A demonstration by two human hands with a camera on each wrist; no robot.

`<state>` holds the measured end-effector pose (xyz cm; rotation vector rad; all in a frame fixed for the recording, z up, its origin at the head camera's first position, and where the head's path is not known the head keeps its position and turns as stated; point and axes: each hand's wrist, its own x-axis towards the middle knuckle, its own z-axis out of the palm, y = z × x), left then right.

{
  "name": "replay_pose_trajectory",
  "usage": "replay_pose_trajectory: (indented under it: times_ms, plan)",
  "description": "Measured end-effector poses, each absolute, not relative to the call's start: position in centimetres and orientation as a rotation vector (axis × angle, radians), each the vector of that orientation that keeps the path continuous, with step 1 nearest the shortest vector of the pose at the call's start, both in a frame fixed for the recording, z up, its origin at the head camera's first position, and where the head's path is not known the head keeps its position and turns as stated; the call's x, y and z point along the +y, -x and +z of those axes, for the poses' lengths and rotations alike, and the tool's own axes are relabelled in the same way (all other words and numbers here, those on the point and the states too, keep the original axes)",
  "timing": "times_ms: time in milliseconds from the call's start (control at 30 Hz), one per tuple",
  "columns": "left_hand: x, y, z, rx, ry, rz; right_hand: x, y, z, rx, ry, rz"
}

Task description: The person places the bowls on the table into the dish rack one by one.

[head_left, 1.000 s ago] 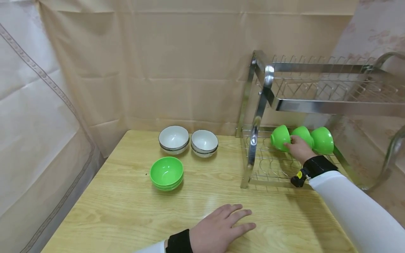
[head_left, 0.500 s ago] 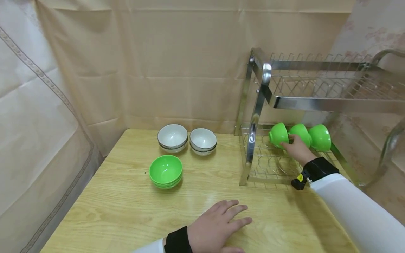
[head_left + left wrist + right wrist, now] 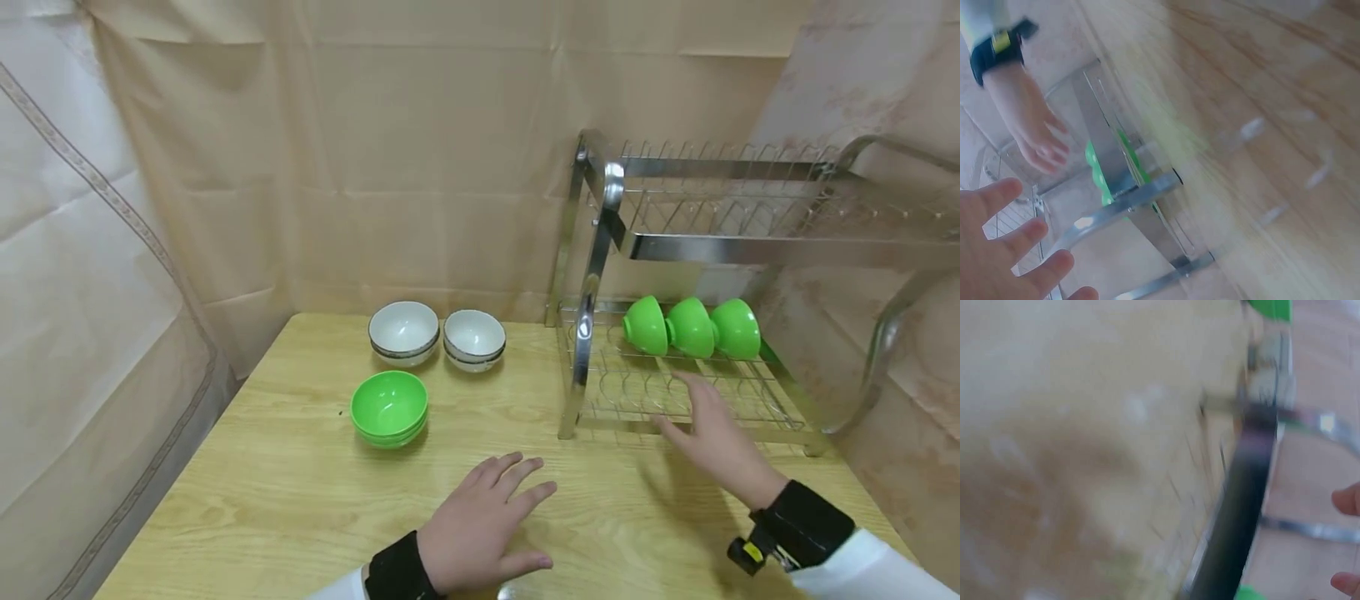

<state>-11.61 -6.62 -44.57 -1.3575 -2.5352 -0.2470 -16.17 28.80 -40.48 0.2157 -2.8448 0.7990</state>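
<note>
Three green bowls [image 3: 690,327] stand on their sides in a row on the lower tier of the metal dish rack [image 3: 750,248]. My right hand [image 3: 720,446] is in front of them, over the rack's front edge, holding nothing, with thumb and fingers spread apart. Only its fingertips [image 3: 1349,499] show in the right wrist view, which is blurred. Low over the wooden table, my left hand [image 3: 480,521] has its fingers extended and holds nothing. A stack of green bowls [image 3: 390,404] sits on the table beyond it, to the left.
Behind the green stack are two stacks of white bowls, a wider one [image 3: 404,327] and a smaller one [image 3: 474,335]. The rack's upper tier overhangs the lower one. A beige cloth [image 3: 435,150] hangs along the table's back edge.
My right hand has let go of the leftmost green bowl on the rack and drawn back toward me. The left hand has shifted slightly left and forward.
</note>
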Motion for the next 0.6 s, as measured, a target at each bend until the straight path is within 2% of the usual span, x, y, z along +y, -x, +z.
replay_pose_trajectory:
  times_ms: [267, 600]
  plan:
    - [-7.5, 11.4, -44.7, -2.508, 1.302, -0.236, 27.1, 9.6, -43.7, -2.72, -0.411, 0.548]
    - [-7.9, 11.2, -44.2, -2.518, 1.257, -0.245, 26.3, 7.2, -44.1, -2.689, -0.445, 0.485]
